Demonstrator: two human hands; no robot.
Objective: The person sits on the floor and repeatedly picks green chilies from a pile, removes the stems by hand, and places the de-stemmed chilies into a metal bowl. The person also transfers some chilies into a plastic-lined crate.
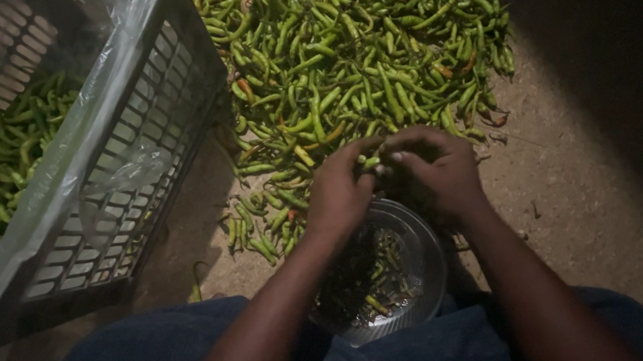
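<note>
Above clear bowl (429, 263), left hand (339, 195), right hand (438, 169) pinch green chilli (372, 163)

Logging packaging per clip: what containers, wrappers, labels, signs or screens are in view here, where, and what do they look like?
No labels, signs or screens.
Plastic crate: upper left on the ground, grey lattice walls, green chillies inside.
Clear plastic liner: draped over the crate's rim, transparent, crumpled.
Clear bowl: at the person's lap, below the left hand and right hand, round, see-through, with chilli bits inside.
</note>
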